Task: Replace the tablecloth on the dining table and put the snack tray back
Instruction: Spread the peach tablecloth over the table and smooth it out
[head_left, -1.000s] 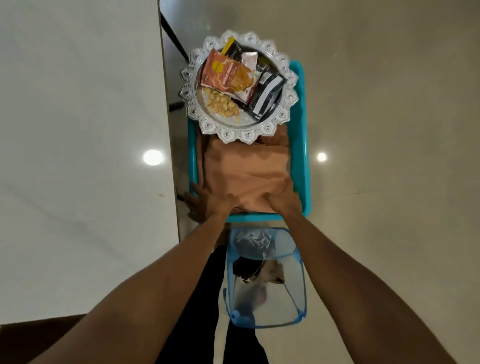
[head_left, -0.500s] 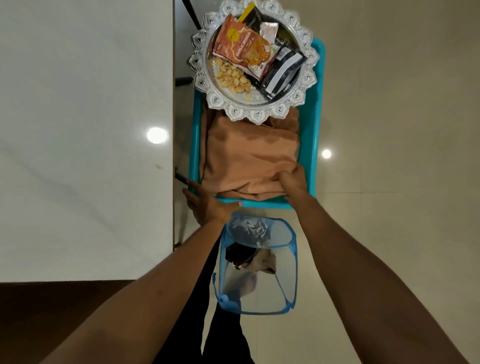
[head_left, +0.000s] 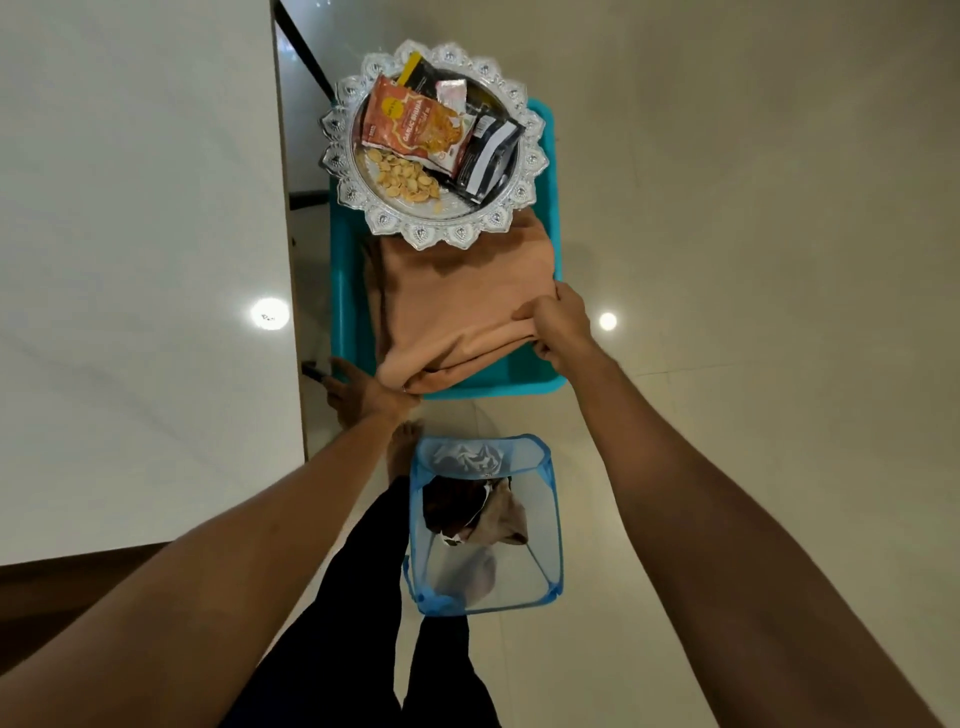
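- Peach fabric: the folded tablecloth (head_left: 457, 312) lies in a teal tub (head_left: 345, 312) on the floor, just right of the white dining table (head_left: 130, 234).
- Snack tray (head_left: 441, 236), silver with a scalloped rim, sits on the far end of the tub. Its near rim overlaps the cloth's far edge.
- Right hand (head_left: 563, 327): fingers curled over the cloth's right edge with the fold bunched in its grip.
- Left hand (head_left: 358, 397): at the cloth's near-left corner, partly under the fold. The visible fingers look spread beside the tub corner. Can't tell if it grips.
- Handling, my read: the cloth is soft, light and limp, with no stiffness, so it will sag and unfold if lifted by one edge. Best hold is both near corners, or under the whole stack.
- Risk: the tray appears to weigh on the far end of the cloth. Pulling the cloth could tip the tray, and the loose nuts (head_left: 405, 179) and packets (head_left: 410, 127) would slide off.
- A blue mesh hamper (head_left: 431, 603) stands near the person's legs, with crumpled dark and tan fabric inside.
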